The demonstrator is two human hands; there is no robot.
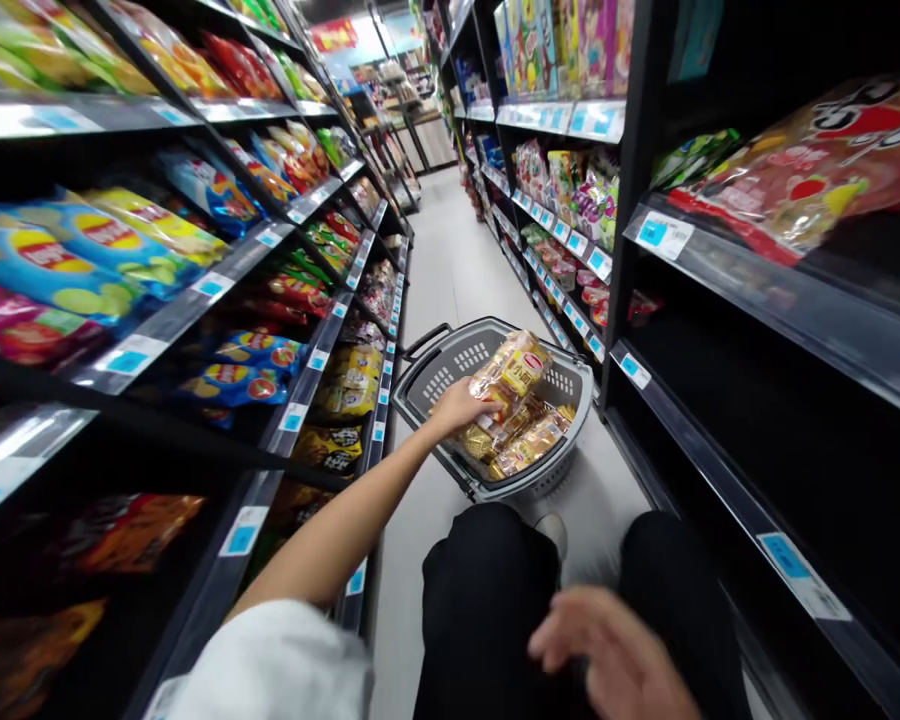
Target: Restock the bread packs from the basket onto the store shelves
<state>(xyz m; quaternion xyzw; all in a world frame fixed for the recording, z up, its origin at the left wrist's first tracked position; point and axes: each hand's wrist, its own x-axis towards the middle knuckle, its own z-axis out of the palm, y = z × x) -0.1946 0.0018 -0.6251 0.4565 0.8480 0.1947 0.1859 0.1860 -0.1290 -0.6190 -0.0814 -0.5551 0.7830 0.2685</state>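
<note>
**Left hand grips a cellophane packet over a grey plastic basket**

The left hand reaches out from a white sleeve, its fingers closed around the near end of a cellophane packet of baked goods. The packet, with a yellow and red label, is tilted up over the middle of the basket and is clear of the basket floor. The grey plastic basket stands on the pale floor, its perforated walls rising to a smooth, rounded rim, and a dark handle lies back at the far edge. More crinkly gold-wrapped packets are heaped in the near half, leaving the perforated base bare toward the far end.

The right hand hangs low over a black trouser leg, its fingers loose and spread, grasping nothing. A white shoe toe shows between the knees, just behind the basket's near edge.

Black metal shelving lines both sides of a narrow aisle. Its angled front edges carry blue price labels. Glossy chip bags fill the left shelves, and the basket's right rim sits just beside the right shelf base. A strip of floor runs along its left side, and the aisle opens ahead.
</note>
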